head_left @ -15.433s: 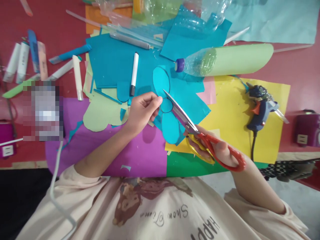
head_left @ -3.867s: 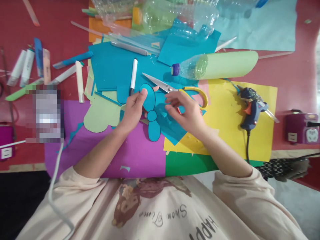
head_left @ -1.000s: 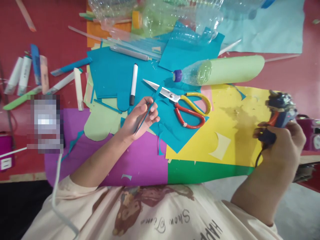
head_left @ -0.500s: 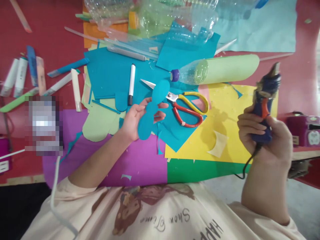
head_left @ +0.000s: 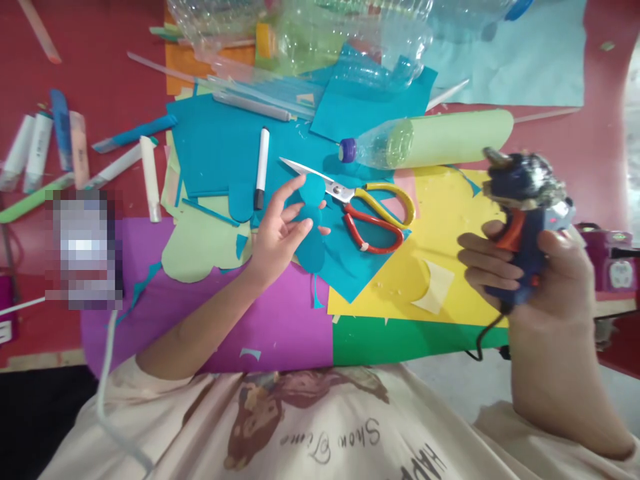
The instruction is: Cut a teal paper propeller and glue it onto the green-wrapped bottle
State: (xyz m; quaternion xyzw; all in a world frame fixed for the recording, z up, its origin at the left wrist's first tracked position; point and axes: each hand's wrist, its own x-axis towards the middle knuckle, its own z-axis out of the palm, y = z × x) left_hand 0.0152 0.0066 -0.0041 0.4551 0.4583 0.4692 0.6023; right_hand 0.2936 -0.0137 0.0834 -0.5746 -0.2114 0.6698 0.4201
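Between the thumb and fingers of my left hand (head_left: 280, 233) is a blue paper cutout (head_left: 311, 250) with rounded lobes, held above the paper sheets. Just right of it lie scissors (head_left: 343, 192) with one yellow and one red handle, blades pointing up and left. My right hand (head_left: 530, 267) is wrapped round a dark blue glue gun (head_left: 523, 233) with an orange trigger, its nozzle tilted up to the left. A black cord hangs from the glue gun's grip. Behind the scissors rests a clear bottle (head_left: 373, 143) wrapped in light green paper (head_left: 457, 139).
Several markers (head_left: 37, 153) lie at the left, and a black-capped marker (head_left: 262, 167) sits on blue paper (head_left: 210, 147). Clear plastic bottles (head_left: 345, 40) stand along the back. Yellow paper (head_left: 375, 287) and purple paper (head_left: 280, 327) cover the front. A blurred-out device (head_left: 83, 253) lies left.
My right hand has turned the glue gun so its nozzle tips leftward and lower. My left fingers have shifted on the blue cutout, which has turned more upright and moved slightly right.
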